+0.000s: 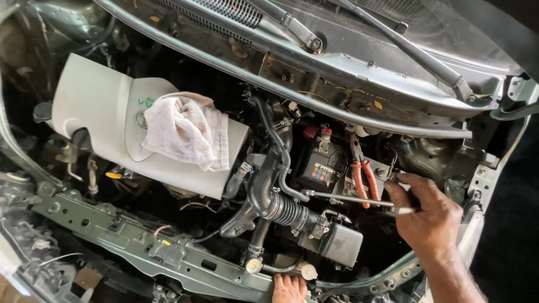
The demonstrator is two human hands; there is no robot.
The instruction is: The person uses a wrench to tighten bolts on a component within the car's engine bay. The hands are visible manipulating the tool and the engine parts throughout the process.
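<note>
Under the raised bonnet, in the head view, I see my right hand point(424, 216) at the right side of the engine bay, its fingers closed around the end of a long thin metal rod point(348, 198). The rod's long axis lies nearly level, left to right, tilting down slightly toward my hand; its far tip points left and ends just beside the black ribbed air hose point(283, 209). The rod crosses just in front of the black battery point(323, 168). On the battery's front face sits a small rectangular label with a row of coloured squares, and a red cap marks a terminal point(325, 132) on top. A pair of pliers with orange handles point(362, 178) lies on the battery, handles pointing toward me, jaws pointing away.

My left hand point(289, 288) rests at the bottom edge of the view, fingers together and pressed flat on the green front crossmember point(168, 255), holding nothing.

To the left, a crumpled white rag point(188, 132) lies on the pale grey engine cover point(101, 120), just beside a round emblem and a small green scribble.
</note>
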